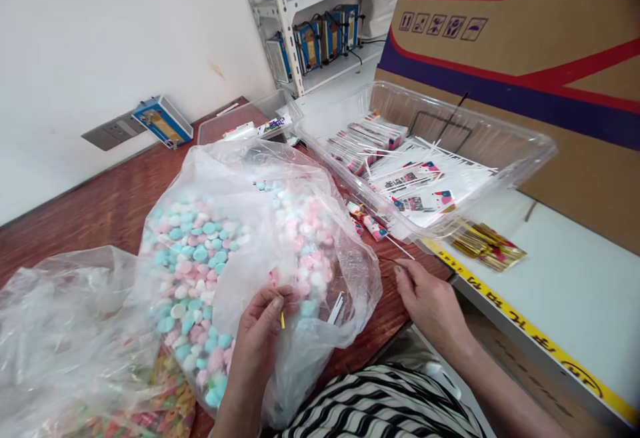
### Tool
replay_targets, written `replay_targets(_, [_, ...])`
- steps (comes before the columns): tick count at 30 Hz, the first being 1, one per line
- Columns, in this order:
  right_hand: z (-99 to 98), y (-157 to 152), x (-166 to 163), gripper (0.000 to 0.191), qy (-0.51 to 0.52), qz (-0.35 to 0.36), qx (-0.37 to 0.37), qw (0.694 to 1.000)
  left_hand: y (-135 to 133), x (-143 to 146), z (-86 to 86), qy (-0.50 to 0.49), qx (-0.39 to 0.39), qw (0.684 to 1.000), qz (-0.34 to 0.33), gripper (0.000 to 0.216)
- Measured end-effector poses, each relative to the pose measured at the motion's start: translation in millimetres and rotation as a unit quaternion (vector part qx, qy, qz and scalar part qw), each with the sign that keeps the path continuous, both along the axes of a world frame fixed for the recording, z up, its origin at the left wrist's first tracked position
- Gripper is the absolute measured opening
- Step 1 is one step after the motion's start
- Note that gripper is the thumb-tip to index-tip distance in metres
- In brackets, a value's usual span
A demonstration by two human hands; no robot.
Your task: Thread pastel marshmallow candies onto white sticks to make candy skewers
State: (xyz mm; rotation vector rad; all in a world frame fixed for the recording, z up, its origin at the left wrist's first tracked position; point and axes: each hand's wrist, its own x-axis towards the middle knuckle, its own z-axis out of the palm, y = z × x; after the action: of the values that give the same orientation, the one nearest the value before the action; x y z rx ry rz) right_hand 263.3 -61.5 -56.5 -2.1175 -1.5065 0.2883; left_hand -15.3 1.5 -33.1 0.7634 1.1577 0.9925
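Observation:
My left hand [263, 328] is closed in a pinch on a short gold twist tie [283, 319], over a large clear plastic bag [240, 231] of pink, white and blue candies. My right hand [430, 295] is by the table's right edge, thumb and fingers pressed together. A thin dark line runs from its fingertips; I cannot make out what it is. Just beyond lie small wrapped sweets on white sticks [374, 227]. More gold twist ties [487, 246] lie in a bundle to the right of that hand.
A clear plastic tray [505, 188] behind holds printed packets and white sticks. At left is another plastic bag [65, 331] with colourful sweets. A smaller clear tray [295, 115], a blue device [163, 122] by the wall, a shelf [325, 81] and a large cardboard box [505, 58] stand around.

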Motion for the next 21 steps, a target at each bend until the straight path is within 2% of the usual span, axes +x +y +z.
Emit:
replay_targets(4, [10.6, 11, -16, 0.034, -0.081, 0.038, 0.020, 0.996, 2, -4, 12.6, -0.067, -0.052, 0.994, 0.075, 0.024])
replay_targets(6, [17.1, 16, -16, 0.034, -0.061, 0.027, 0.051, 0.996, 0, -4, 23.5, -0.095, -0.052, 0.992, 0.064, 0.020])
replay_targets(7, [18.9, 19, -15, 0.035, -0.033, 0.028, 0.052, 0.998, -3, -2, 29.9, -0.111, -0.042, 0.992, 0.038, 0.017])
replay_targets(8, [19.7, 23, -13, 0.035, 0.000, 0.036, 0.040, 0.999, -6, 2, 36.6, -0.127, -0.028, 0.992, -0.003, 0.014])
replay_targets(10, [19.7, 32, -11, 0.035, 0.060, 0.075, 0.002, 0.995, -13, 16, 50.0, -0.149, 0.003, 0.979, -0.139, 0.011])
replay_targets(11, [19.4, 39, -12, 0.035, 0.080, 0.101, -0.012, 0.992, -17, 26, 55.6, -0.146, 0.016, 0.962, -0.231, 0.011])
replay_targets(13, [19.8, 54, -17, 0.036, 0.103, 0.143, -0.014, 0.984, -25, 50, 61.5, -0.107, 0.044, 0.899, -0.422, 0.012])
replay_targets(14, [20.4, 62, -20, 0.038, 0.105, 0.152, -0.009, 0.983, -28, 62, 60.6, -0.076, 0.065, 0.862, -0.498, 0.012])
replay_targets(15, [21.2, 69, -22, 0.040, 0.104, 0.159, -0.006, 0.982, -31, 75, 56.6, -0.042, 0.087, 0.832, -0.546, 0.011])
replay_targets(16, [22.2, 76, -25, 0.041, 0.102, 0.163, -0.006, 0.981, -33, 86, 49.7, -0.010, 0.107, 0.817, -0.566, 0.009])
replay_targets(19, [26.3, 88, -27, 0.043, 0.099, 0.181, -0.008, 0.978, -36, 115, 17.7, 0.119, 0.146, 0.817, -0.545, 0.007])
replay_targets(21, [30.4, 89, -25, 0.040, 0.102, 0.193, -0.003, 0.976, -32, 128, -4.4, 0.231, 0.187, 0.814, -0.499, 0.012])
